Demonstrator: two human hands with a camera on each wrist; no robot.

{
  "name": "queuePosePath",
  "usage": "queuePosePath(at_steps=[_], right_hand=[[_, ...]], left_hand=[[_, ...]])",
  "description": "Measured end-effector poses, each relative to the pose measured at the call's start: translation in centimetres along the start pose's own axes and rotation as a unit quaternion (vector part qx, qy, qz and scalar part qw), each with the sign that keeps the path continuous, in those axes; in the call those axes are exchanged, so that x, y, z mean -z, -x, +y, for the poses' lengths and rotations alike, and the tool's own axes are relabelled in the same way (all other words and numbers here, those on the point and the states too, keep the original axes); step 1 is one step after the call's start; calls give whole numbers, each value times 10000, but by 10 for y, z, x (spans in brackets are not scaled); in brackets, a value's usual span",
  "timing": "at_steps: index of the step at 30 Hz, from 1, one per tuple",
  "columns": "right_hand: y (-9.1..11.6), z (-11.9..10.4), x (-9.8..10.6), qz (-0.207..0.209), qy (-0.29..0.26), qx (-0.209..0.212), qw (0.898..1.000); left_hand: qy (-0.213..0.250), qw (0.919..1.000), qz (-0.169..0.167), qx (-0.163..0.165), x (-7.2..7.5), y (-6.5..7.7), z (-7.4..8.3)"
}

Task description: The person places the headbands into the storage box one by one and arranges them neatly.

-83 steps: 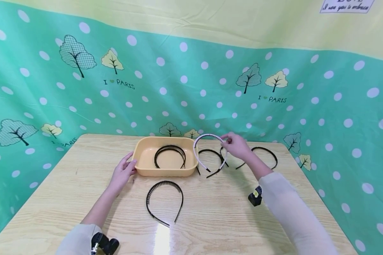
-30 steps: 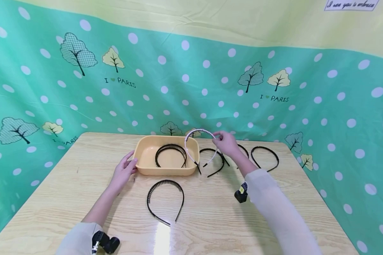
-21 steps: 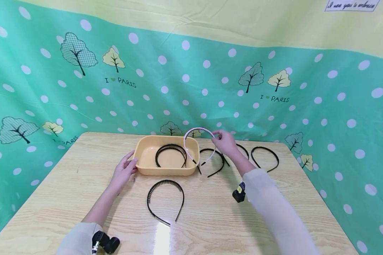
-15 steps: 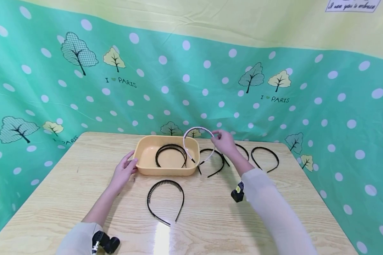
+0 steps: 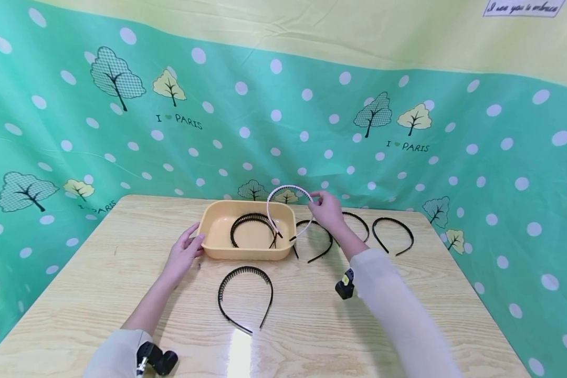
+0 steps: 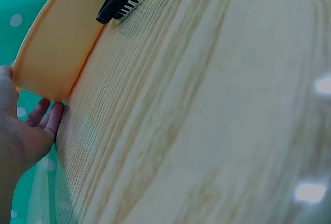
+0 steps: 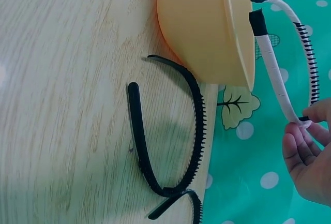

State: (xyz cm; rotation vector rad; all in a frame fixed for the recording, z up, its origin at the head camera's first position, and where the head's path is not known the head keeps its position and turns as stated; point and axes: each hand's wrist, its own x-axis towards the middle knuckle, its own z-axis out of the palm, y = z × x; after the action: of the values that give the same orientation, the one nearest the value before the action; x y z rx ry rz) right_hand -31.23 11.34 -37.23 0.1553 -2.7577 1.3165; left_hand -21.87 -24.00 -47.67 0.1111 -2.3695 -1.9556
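Observation:
My right hand (image 5: 329, 212) pinches a thin white headband (image 7: 277, 76) with black tips and teeth by one side of its arch. The headband hangs in the air over the right end of a yellow-orange plastic bin (image 5: 245, 254). My left hand (image 5: 181, 256) grips the bin's left end, thumb near the front corner; in the left wrist view its fingers are against the wall. Inside the bin are black toothed headbands (image 5: 252, 216), overlapping so their number is unclear. Just right of the bin, below the held headband, lies a black toothed headband (image 7: 198, 125).
Another black toothed headband (image 5: 245, 269) lies on the wooden table (image 5: 340, 336) in front of the bin. To the right lie two more black headbands, one (image 5: 359, 218) partly behind my right arm and one (image 5: 397, 220) farther right. A green dotted cloth (image 5: 274, 131) hangs behind.
My right hand has carried the white headband leftward and slightly up, from beside the bin to over its right end. My left hand has stayed at the bin.

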Motion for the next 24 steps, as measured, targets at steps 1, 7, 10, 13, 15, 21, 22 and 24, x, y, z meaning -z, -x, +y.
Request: queuePosePath(at_steps=[1,7,10,13,15,21,22,24], right_hand=[[0,0,-1,4,-35,-13,10000],[-2,-1,-8,22,-55,-93,9999],[-2,-3,-11,27,-87,-107,9999],[-1,-5,-12,72,-124,-75,9999],[-1,-6,-14,95,-124,-82,9998],[-2,-5,-22,143,-158,-144,9997],[-2,-4,-23,152,-192,-158,9996],[-2,-3,-26,186,-242,-150,9994]], left_hand=[[-6,10000,-2,5,0,0,0],[-20,10000,7,-1,0,1,0],[-21,10000,13,-12,1,1,1],[-12,10000,11,5,1,1,0],[-5,10000,5,25,1,1,-1],[34,10000,-31,73,2,1,0],[42,10000,-31,75,2,1,0],[50,10000,-20,72,1,1,0]])
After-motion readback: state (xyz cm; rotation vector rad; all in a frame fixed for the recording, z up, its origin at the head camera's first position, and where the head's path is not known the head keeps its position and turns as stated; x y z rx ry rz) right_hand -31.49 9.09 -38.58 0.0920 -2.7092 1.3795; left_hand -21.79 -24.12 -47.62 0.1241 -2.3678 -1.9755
